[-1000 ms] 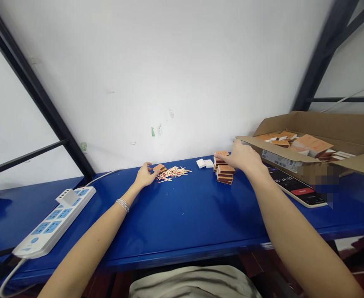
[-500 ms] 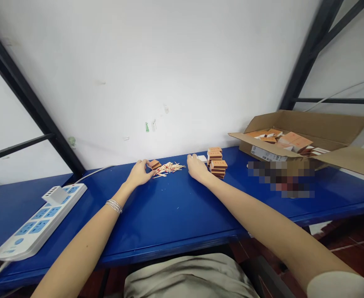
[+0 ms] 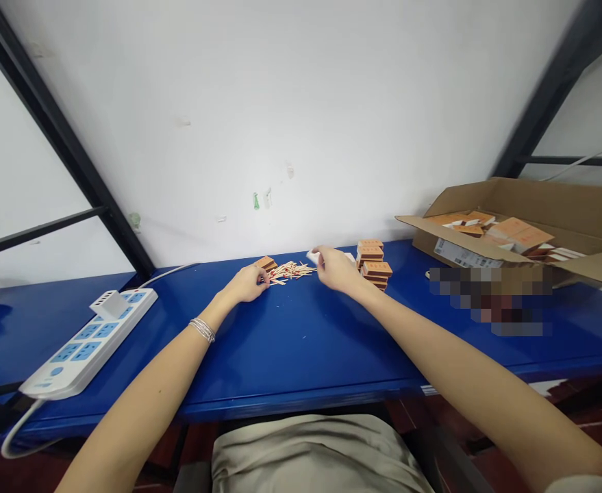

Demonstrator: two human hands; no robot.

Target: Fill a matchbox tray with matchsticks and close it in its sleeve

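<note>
My left hand [image 3: 248,283] is at the left end of a pile of loose matches [image 3: 294,270]. Its fingers and thumb are curled together on a few matches there, though the fingertips are partly hidden. Just behind those fingers lies an orange-brown matchbox [image 3: 266,262]. Across the pile, my right hand [image 3: 337,268] pinches a small white matchbox tray [image 3: 312,257], raised slightly over the table. Another white piece [image 3: 350,258] shows behind that hand. Right of it stand stacks of orange matchboxes [image 3: 376,269].
A cardboard box [image 3: 452,237] filled with matchboxes stands at the right, near a pixelated patch. On the left, a white power strip [image 3: 92,346] with a plug-in adapter lies on the blue table [image 3: 290,356]. A white wall and black frame posts [image 3: 69,147] stand behind.
My right hand has lifted a white tray from beside the stacks. My left hand's fingers have moved off the orange matchbox and closed at the matches. The whole view has shifted slightly.
</note>
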